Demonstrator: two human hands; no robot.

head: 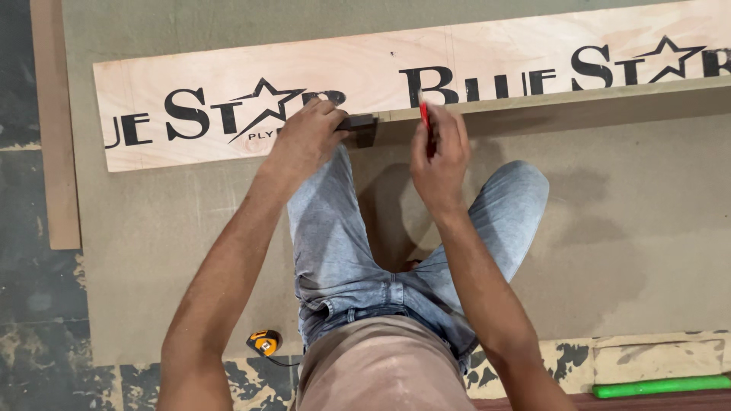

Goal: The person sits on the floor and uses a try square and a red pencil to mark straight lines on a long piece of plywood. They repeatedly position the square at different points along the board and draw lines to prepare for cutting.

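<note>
While right hand (438,156) pinches red pencil (425,122), pale grainy plywood strip (251,84), perhaps straightedge (548,99).

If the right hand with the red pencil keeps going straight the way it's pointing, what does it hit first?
The right hand points its red pencil up the picture, so it would likely meet the long straightedge first, then the printed plywood strip beneath; the heights are hard to judge.

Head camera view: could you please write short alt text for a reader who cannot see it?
Seen from above, a crouching person's left hand presses the dark stock of a try square against a long plywood strip with black lettering, while the right hand holds a red pencil at the blade. A yellow tape measure lies on the floor behind.
</note>
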